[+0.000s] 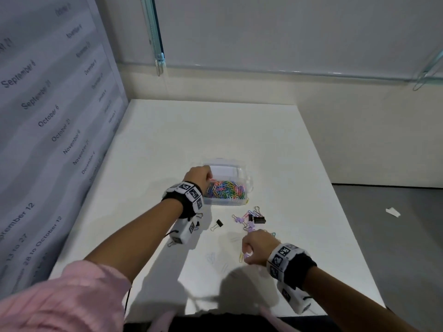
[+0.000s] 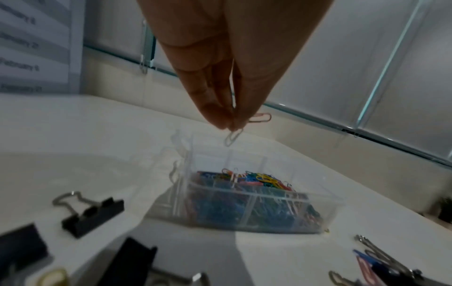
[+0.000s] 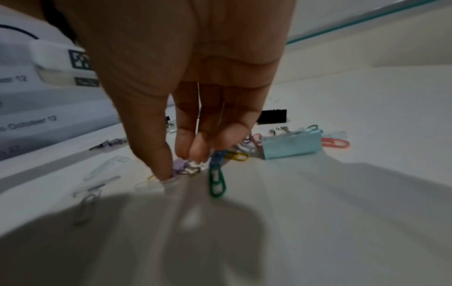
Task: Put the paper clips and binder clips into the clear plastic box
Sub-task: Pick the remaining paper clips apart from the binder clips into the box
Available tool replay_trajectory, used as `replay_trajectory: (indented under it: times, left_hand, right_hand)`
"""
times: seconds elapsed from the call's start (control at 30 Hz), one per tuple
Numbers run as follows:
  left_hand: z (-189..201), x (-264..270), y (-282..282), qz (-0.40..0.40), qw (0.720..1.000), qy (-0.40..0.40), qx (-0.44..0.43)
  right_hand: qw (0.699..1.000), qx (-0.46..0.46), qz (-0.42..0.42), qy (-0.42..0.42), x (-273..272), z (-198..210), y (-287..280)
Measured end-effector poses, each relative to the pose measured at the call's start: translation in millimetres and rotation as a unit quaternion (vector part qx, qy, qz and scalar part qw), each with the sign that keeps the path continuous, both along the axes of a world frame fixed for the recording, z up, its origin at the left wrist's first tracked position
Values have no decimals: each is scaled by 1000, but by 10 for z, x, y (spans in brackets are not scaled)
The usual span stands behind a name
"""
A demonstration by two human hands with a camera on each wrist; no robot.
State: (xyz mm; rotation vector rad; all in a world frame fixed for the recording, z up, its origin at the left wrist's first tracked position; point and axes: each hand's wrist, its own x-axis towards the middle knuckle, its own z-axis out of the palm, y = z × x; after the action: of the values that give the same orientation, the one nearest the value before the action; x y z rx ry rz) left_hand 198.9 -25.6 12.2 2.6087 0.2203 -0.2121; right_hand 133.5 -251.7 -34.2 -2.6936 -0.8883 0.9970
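Observation:
The clear plastic box (image 1: 247,182) (image 2: 315,214) stands mid-table, heaped with coloured paper clips (image 1: 226,189). My left hand (image 1: 200,174) (image 2: 228,125) hovers over its left edge and pinches a pink paper clip (image 2: 260,117) and a white one (image 2: 233,137). My right hand (image 1: 251,254) (image 3: 182,164) is nearer me, low over the table, pinching a small purple binder clip (image 3: 179,165); a green paper clip (image 3: 216,181) and a blue one hang from its fingers. Loose binder clips (image 1: 254,219) and paper clips lie between the box and my right hand.
A black binder clip (image 1: 217,224) (image 2: 91,214) lies alone left of the pile. A light blue binder clip (image 3: 292,146) and a red paper clip (image 3: 335,142) lie beyond my right hand. A printed wall panel (image 1: 43,116) borders the white table (image 1: 215,130) on the left.

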Motion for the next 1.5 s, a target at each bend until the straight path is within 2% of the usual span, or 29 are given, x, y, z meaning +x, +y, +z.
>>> replay_trajectory:
  times: [0.1, 0.23, 0.3, 0.43, 0.53, 0.6, 0.7, 0.83, 0.93, 1.07, 1.17, 1.3, 1.5]
  left_hand:
    - [-125, -10, -47, -12, 998, 56, 3]
    - [-241, -253, -159, -68, 997, 21, 13]
    - [-243, -444, -209, -125, 991, 41, -8]
    - [-287, -921, -296, -207, 970, 121, -29]
    - [-465, -1259, -287, -212, 959, 185, -24]
    - [-580, -1375, -257, -207, 956, 207, -18]
    - [-639, -1410, -253, -173, 964, 195, -47]
    - [-640, -1337, -347, -149, 972, 170, -64]
    - [-639, -1273, -433, -154, 973, 161, -59]
    - [-632, -1239, -506, -181, 974, 129, -49]
    - [-616, -1213, -576, -242, 964, 112, -17]
    - [-598, -1139, -690, -322, 939, 108, 61]
    - [-569, -1059, -794, -336, 927, 101, 133]
  right_hand:
    - [1000, 2, -17, 3, 24, 18, -32]
    - [996, 8, -86, -32, 118, 44, -175]
    - [994, 4, -105, -44, 163, 54, -271]
    - [997, 2, -70, -45, 146, 61, -315]
    - [998, 33, -31, -33, 72, 28, -225]
    - [999, 22, -13, -25, 30, -6, -153]
    - [1000, 12, -4, -15, -15, -62, -44]
    - [999, 45, -1, -17, -98, -115, 147]
    - [994, 92, -48, -30, -160, -133, 199]
    - [986, 117, -102, -61, -136, -128, -17]
    - [984, 91, -136, -74, -85, -125, -219]
    - [972, 108, -186, -94, -41, -145, -348]
    - [980, 80, -159, -85, -44, -143, -268]
